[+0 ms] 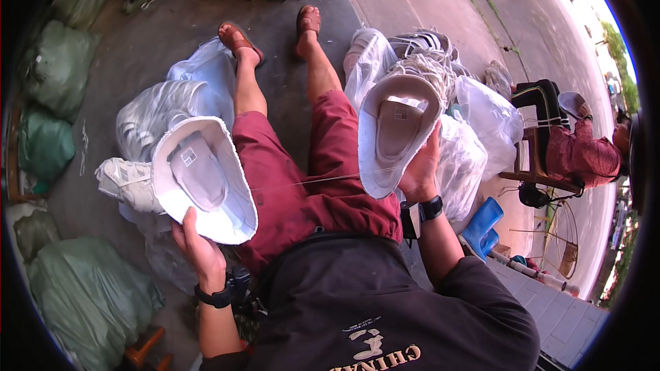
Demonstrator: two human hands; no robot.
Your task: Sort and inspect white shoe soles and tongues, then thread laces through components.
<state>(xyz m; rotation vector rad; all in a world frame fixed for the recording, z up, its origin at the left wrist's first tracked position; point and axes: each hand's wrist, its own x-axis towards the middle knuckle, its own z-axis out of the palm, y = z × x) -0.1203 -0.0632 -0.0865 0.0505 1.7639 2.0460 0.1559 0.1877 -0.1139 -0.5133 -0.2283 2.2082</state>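
Note:
My left hand (196, 244) is closed on the lower edge of a white shoe upper (237, 216), its thumb on the inner side. The upper is tilted, with its grey inside and a small white label facing up. In my right hand (421, 172) is a second white shoe upper (378, 182), gripped by its right edge and also turned with its grey inside up. A thin thread (309, 181) stretches across my lap between the two uppers. The fingers behind both pieces are mostly hidden.
Clear plastic bags of white shoe parts (161, 110) flank my left leg; more plastic bags (460, 158) and a laced pile (423, 65) lie on the right. Green sacks (89, 295) line the left. A seated person (581, 154) and blue boots (482, 225) are at right.

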